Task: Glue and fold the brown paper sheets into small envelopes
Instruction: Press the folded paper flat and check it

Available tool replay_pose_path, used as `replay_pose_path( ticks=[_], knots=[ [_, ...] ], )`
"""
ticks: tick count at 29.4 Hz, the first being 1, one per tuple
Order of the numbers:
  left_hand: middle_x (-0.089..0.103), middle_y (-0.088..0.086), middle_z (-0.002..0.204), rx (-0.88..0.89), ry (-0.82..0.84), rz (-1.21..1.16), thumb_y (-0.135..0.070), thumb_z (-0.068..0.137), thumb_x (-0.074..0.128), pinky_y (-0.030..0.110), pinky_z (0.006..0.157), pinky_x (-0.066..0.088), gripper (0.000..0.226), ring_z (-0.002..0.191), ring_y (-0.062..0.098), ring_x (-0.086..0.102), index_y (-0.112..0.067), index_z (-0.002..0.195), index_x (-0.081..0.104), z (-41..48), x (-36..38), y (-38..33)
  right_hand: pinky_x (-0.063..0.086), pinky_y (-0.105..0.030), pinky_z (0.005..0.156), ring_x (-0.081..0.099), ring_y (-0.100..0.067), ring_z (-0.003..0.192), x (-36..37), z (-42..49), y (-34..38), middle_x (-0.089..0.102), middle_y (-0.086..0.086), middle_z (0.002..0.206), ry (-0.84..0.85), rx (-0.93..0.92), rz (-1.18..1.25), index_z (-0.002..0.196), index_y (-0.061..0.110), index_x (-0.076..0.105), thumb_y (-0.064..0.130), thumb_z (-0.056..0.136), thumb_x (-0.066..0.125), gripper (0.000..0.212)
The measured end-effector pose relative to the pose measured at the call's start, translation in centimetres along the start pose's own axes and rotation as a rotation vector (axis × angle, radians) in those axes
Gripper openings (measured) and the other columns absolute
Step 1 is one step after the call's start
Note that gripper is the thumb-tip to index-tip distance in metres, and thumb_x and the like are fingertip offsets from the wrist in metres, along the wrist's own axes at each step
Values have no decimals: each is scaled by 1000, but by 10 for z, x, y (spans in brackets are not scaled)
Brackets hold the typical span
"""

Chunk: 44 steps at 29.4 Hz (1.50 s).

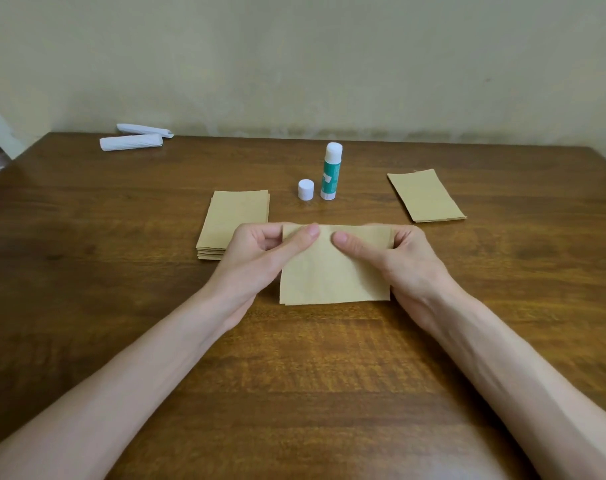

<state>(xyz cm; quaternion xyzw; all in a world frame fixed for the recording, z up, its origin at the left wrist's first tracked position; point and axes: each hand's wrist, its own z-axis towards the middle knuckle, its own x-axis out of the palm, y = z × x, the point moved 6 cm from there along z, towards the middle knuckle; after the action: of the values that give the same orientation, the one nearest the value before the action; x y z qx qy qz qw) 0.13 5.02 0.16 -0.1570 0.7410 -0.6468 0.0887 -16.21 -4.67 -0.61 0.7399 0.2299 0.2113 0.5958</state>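
Paper this thin should be light, limp, quick to crease, best taken by its top edge. Left of the glue stick (332, 171) lies the stack of sheets (234, 220); in front of it the left hand (260, 251) and right hand (398, 258) pinch the folded sheet (332, 275) at that edge; right of it, a smaller pile (426, 195)

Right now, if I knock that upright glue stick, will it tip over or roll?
The glue stick stands tall on a narrow base, so a sideways nudge would probably tip it. Its body looks round, so it would likely roll on the flat table. Its cap stands apart beside it, so the bare tip might smear.
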Motion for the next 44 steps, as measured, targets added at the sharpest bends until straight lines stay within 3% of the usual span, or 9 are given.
replay_pose_path(
  ticks=[2, 8, 11, 17, 23, 34, 36, 41, 44],
  knots=[
    [81, 1, 106, 7, 28, -3, -29, 87, 77, 25, 88, 61, 27, 104, 13, 76, -13, 109, 79, -1, 3, 2, 58, -54, 102, 77, -35, 104, 0, 0, 1, 80, -14, 106, -12, -24, -2, 105, 4, 81, 28, 82, 89, 34],
    [81, 4, 104, 46, -106, 32, -18, 87, 82, 40, 97, 59, 21, 104, 15, 77, -8, 106, 80, 1, -4, 9, 60, -38, 84, 78, -26, 99, 8, -2, 0, 81, -9, 103, 40, -37, -18, 103, 7, 81, 27, 85, 87, 29],
    [82, 2, 101, 76, -137, 85, -19, 87, 84, 42, 97, 60, 17, 102, 14, 77, -10, 101, 82, 1, -5, 7, 57, -29, 71, 78, -21, 88, 7, -2, 1, 81, -7, 94, 3, -69, -63, 89, 10, 80, 26, 82, 89, 20],
    [81, 4, 100, 83, -149, 104, -20, 86, 84, 50, 97, 60, 20, 101, 17, 77, -8, 101, 82, 3, -8, 7, 60, -47, 95, 78, -25, 101, 5, -1, 0, 81, -7, 104, 3, -18, -49, 105, 9, 82, 29, 83, 88, 31],
    [81, 4, 99, 72, -161, 119, -23, 85, 85, 53, 97, 59, 20, 100, 20, 78, -7, 98, 82, 4, -10, 7, 60, -34, 86, 79, -21, 97, 1, 0, 1, 82, -6, 101, -17, 0, -31, 104, 8, 82, 25, 83, 87, 27],
    [81, 5, 100, 54, -164, 101, -21, 86, 84, 46, 94, 61, 20, 98, 19, 78, -9, 102, 82, 7, -16, 9, 60, -39, 95, 79, -20, 99, -5, -1, 6, 82, -6, 99, -27, 32, -39, 100, 14, 84, 24, 87, 83, 17],
    [81, 5, 100, 60, -168, 106, -20, 86, 84, 44, 93, 61, 18, 98, 18, 78, -8, 101, 82, 6, -16, 7, 61, -40, 93, 79, -21, 98, -6, -1, 7, 82, -5, 93, -39, 21, -59, 86, 19, 84, 24, 88, 83, 5],
    [82, 2, 99, 20, -153, 76, -31, 87, 78, 37, 91, 61, 32, 99, 16, 78, -4, 103, 79, 6, -17, 5, 59, -31, 80, 79, -16, 89, -12, -1, 11, 82, -5, 91, -105, -2, -96, 81, 14, 81, 24, 88, 83, 13],
    [82, -1, 100, 8, -137, 76, -32, 97, 68, 31, 93, 57, 23, 100, 11, 77, -13, 101, 80, 5, -17, 3, 55, -27, 78, 77, -11, 81, -15, -1, 12, 81, -2, 84, -130, -1, -116, 71, 17, 77, 26, 87, 85, 20]
  ],
)
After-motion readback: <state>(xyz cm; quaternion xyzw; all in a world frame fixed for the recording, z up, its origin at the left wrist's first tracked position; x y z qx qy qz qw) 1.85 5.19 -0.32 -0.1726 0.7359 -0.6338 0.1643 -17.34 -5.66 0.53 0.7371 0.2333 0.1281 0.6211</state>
